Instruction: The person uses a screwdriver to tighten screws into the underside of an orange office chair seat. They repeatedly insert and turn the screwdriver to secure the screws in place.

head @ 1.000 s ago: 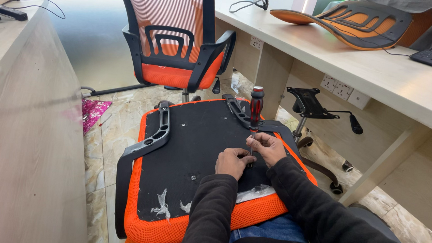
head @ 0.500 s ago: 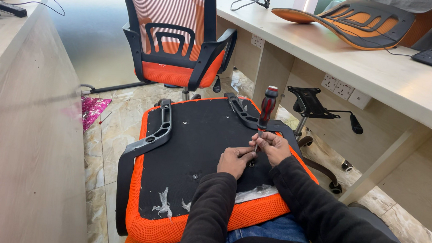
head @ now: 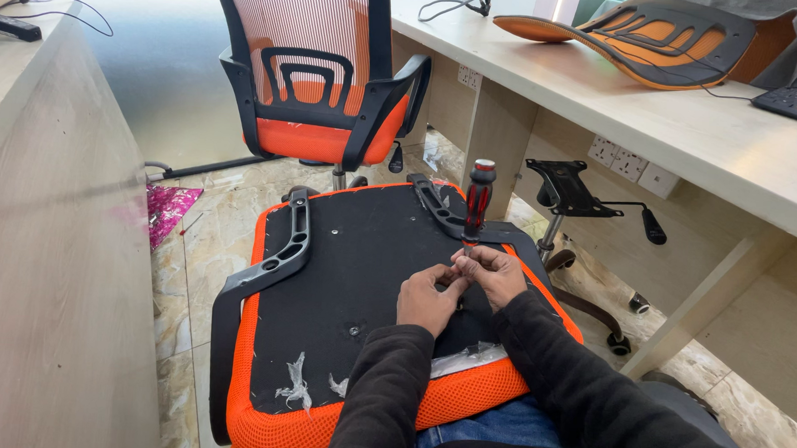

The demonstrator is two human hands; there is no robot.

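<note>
**Screwdriver upright on the upturned seat**

Nearest to us, across our lap, lay the chair seat (head: 359, 276) turned bottom-up, its black underside facing us inside an orange mesh edge, with scraps of torn clear plastic (head: 297, 384) stuck near the close rim. Our left hand (head: 428, 300) rested on the black panel with its fingers curled in, the fingertips pinched together at the foot of the screwdriver (head: 478, 201). Our right hand (head: 493, 273) sat just beside it, touching it, fingers likewise closed around the lower shaft; what small part lay between the fingertips, we could not tell. The screwdriver stood nearly upright above both hands, its red and black handle free of any grip, its tip hidden by our fingers near the seat's right side.

A black armrest (head: 269, 263) was fixed along the seat's left edge and another (head: 440, 206) along the far right. Beyond the seat, on the marble floor, stood a black chair base plate with a lever (head: 568, 189), beside the desk leg. Farther off stood a finished orange and black chair (head: 319, 83). On the desk (head: 694, 139) to the right lay an orange backrest (head: 644, 41).
</note>
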